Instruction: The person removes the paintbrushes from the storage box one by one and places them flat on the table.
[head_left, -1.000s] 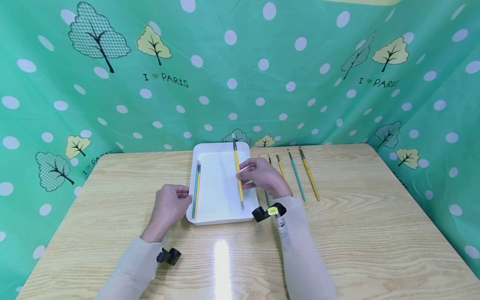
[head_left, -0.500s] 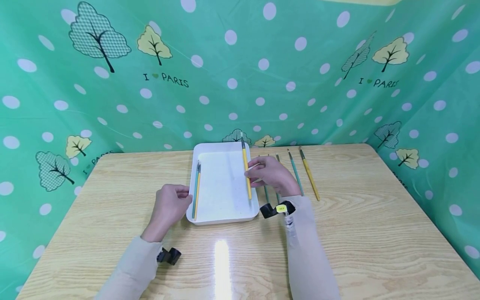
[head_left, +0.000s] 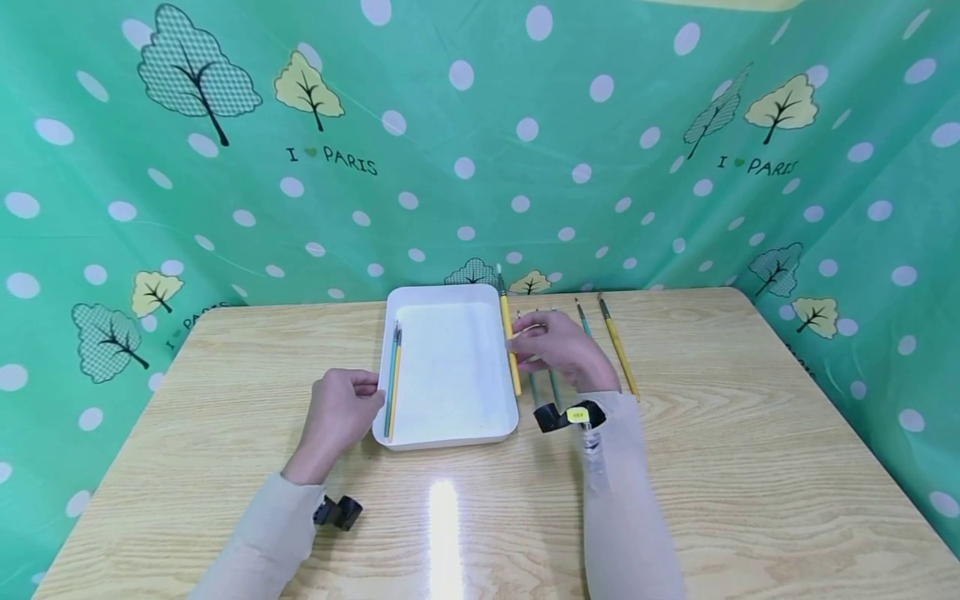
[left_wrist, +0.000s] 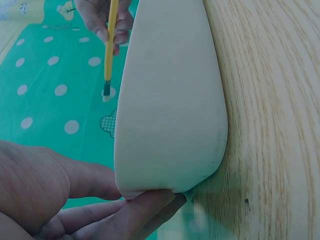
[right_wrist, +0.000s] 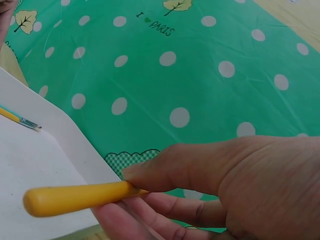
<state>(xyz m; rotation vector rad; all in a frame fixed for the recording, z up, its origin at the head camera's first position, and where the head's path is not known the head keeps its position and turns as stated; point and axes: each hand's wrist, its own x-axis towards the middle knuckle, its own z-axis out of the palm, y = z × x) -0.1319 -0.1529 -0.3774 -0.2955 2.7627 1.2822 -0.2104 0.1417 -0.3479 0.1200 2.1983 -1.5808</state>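
My left hand (head_left: 341, 421) pinches the left wall of a white tray (head_left: 448, 442), thumb on one side and fingers on the other, as the left wrist view shows. Between the thumb and fingers of my right hand (head_left: 561, 348) is a yellow paintbrush (head_left: 506, 317), held over the tray's right edge. Its light bristles point away from me. In the right wrist view the rounded end of the yellow handle (right_wrist: 70, 198) juts toward the tray. Inside the tray, along its left wall, a teal paintbrush (head_left: 390, 392) and an orange-yellow paintbrush (head_left: 396, 396) lie side by side.
Right of the tray, several paintbrushes lie on the wooden table (head_left: 750, 433), some partly hidden by my right hand. Among them are a teal paintbrush (head_left: 583, 318) and a thick yellow paintbrush (head_left: 618, 350). A green dotted cloth (head_left: 420, 167) hangs behind the table.
My right hand has carried the yellow paintbrush rightward, from above the tray's inside to its right edge. My left hand and the tray have stayed where they were.
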